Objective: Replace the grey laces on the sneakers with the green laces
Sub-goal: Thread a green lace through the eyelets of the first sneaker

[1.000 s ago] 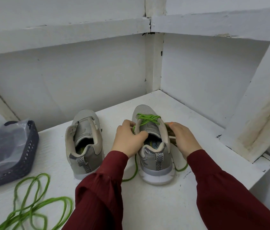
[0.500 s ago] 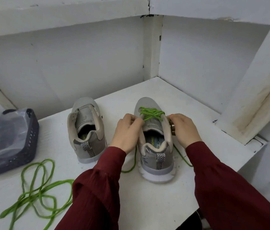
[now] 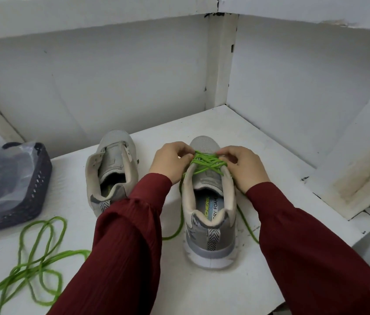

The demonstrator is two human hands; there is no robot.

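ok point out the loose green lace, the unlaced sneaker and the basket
loose green lace (image 3: 72,252): head view, a thick stretch of the strand
unlaced sneaker (image 3: 112,164): head view, its tongue
basket (image 3: 39,185): head view, its perforated side wall

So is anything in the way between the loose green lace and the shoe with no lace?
Nothing visible. Only bare white shelf lies between the loose green lace and the unlaced sneaker. The basket sits off to the left.
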